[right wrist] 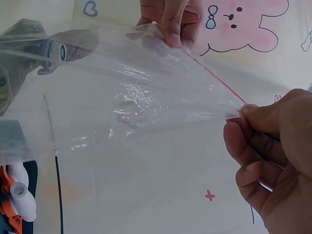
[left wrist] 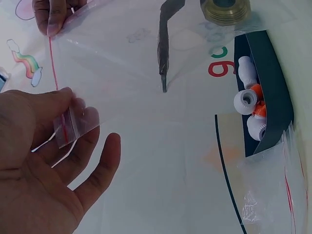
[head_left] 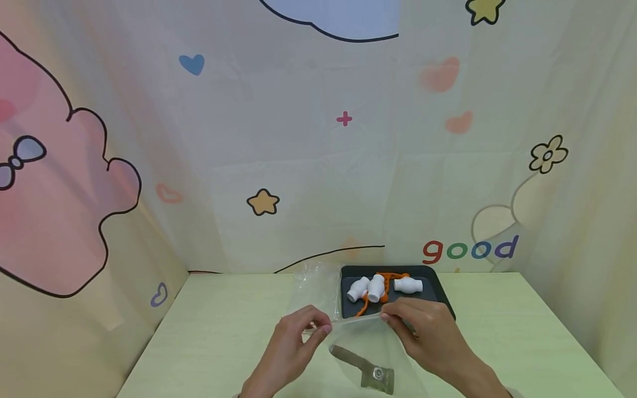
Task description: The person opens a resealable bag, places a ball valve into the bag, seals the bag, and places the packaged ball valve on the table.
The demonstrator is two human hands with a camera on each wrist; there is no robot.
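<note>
A clear zip bag (head_left: 355,333) with a red line along its mouth hangs between my two hands. Inside it lies a brass-coloured valve (head_left: 378,376) with a long grey handle (head_left: 348,355). My left hand (head_left: 293,345) pinches one corner of the bag's mouth between thumb and index finger; in the left wrist view its other fingers are spread loosely. With thumb and fingertips, my right hand (head_left: 433,334) grips the opposite end of the zip strip. The strip (right wrist: 214,75) is stretched straight between them in the right wrist view.
Behind the hands a black tray (head_left: 442,290) holds several white plastic fittings (head_left: 408,285) with orange parts (head_left: 393,276). Another clear bag (head_left: 313,284) with red zip lines lies at the tray's left side. A printed cloth (head_left: 298,138) walls the table's back and sides.
</note>
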